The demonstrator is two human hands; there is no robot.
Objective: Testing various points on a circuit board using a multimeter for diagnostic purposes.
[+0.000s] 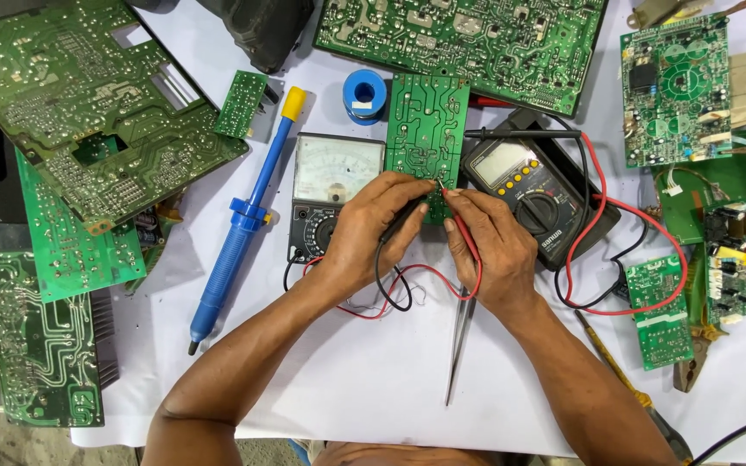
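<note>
A small green circuit board (427,138), copper traces up, is lying at desk (373,388) centre. At its six o'clock edge, left hand (371,229) fingers are pinching a black probe (403,220); right hand (489,246) fingers are pinching a red probe (466,237).

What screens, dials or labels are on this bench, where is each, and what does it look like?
Pale rectangular needle-meter face on the black analog multimeter, just above the left hand.
Grey rectangular display on the black digital multimeter, above the right hand, with a round black selector below it.
White label on the blue solder spool, top centre.
</note>
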